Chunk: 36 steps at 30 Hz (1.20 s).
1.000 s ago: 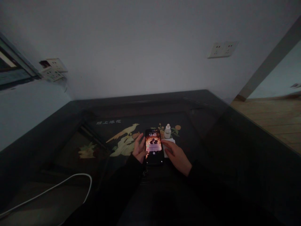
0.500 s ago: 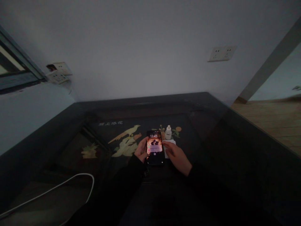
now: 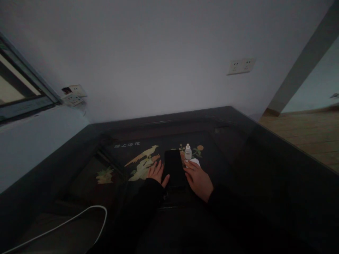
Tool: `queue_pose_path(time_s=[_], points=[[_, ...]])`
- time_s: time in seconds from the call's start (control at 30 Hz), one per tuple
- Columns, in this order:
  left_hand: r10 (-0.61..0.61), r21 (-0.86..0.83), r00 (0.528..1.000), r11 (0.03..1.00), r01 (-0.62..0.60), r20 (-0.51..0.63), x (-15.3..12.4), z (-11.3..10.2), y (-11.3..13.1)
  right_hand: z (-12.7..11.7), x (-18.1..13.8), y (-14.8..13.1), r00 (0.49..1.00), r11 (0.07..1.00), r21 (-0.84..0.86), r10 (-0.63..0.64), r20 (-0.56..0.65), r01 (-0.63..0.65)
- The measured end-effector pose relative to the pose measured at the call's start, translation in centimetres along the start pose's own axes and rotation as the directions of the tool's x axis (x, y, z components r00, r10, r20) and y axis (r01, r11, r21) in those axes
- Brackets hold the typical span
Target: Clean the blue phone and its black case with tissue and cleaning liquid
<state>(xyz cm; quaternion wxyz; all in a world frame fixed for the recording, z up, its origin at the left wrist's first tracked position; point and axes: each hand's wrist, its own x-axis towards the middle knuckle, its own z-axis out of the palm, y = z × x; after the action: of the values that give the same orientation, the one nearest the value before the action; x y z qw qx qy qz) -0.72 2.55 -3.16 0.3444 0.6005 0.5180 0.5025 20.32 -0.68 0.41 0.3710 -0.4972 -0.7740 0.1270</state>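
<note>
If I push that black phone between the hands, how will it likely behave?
The phone looks like a flat slab with straight edges, so it probably won't bend. It appears to lie flat, so rolling or tipping seems unlikely. The tabletop looks glossy, with reflections, so the phone might slide easily.

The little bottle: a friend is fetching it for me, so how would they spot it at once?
On the dark table, find the flower design to the right of the bird picture. The bottle stands upright there, just beyond the white item by the right hand. Unlike the flat dark phone to its left, it is pale, with a narrow cap.
</note>
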Motion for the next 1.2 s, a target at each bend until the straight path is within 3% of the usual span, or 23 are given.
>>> queue_pose_path(time_s=[0.2,0.33,0.53,0.73,0.93,1.07,1.2], points=[[-0.029,-0.060,0.999,0.998,0.027,-0.032,-0.4,1.8,0.5,-0.3,-0.2,-0.5,0.999,0.999,-0.026,-0.042,0.015,0.042],[-0.109,-0.171,0.993,0.979,0.114,0.039,-0.8,2.5,1.3,-0.6,-0.2,-0.7,0.997,0.997,-0.048,-0.067,0.024,0.068],[-0.221,-0.216,0.972,0.948,0.232,0.074,-0.7,0.3,2.3,-1.0,-0.2,-1.4,0.996,0.994,-0.072,-0.079,0.038,0.082],[-0.237,-0.308,0.970,0.927,0.213,-0.044,-3.2,-2.3,4.8,-1.8,0.3,-1.5,0.998,0.971,0.230,-0.057,-0.024,0.061],[-0.246,-0.302,0.969,0.925,0.231,-0.011,-4.4,-2.7,5.6,-4.0,0.6,-1.9,0.988,0.915,0.384,0.149,-0.041,-0.122],[-0.119,-0.162,0.990,0.978,0.130,0.074,-4.1,-2.9,6.1,-5.3,0.0,-2.7,0.949,0.735,0.605,0.285,0.134,-0.306],[0.022,0.179,0.999,0.984,-0.016,-0.030,-3.8,-3.6,6.5,-4.6,-0.8,-2.5,0.915,0.642,0.654,0.253,0.314,-0.401]])
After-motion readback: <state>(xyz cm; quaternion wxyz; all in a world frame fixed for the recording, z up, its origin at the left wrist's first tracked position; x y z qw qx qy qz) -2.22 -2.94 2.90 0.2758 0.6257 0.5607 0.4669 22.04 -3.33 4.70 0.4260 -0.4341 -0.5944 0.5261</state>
